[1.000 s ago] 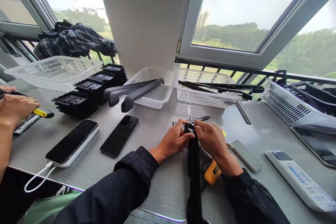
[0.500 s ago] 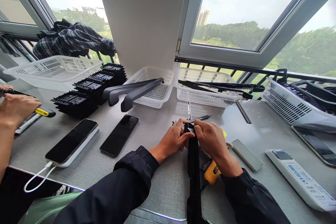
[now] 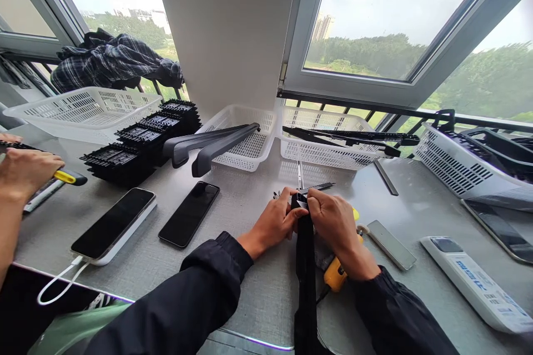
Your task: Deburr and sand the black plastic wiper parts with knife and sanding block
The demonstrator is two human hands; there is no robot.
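I had both hands, left [image 3: 272,224] and right [image 3: 335,222], pinched shut on the far tip of the black strip [image 3: 306,266], which ran back over the worktop's [image 3: 250,288] near edge. Thin fingertip hold: I judged it could slip or twist loose.

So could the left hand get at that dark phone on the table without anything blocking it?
Probably yes. The left hand grips the black strip and would have to let go, but only bare table lies between it and the dark phone.
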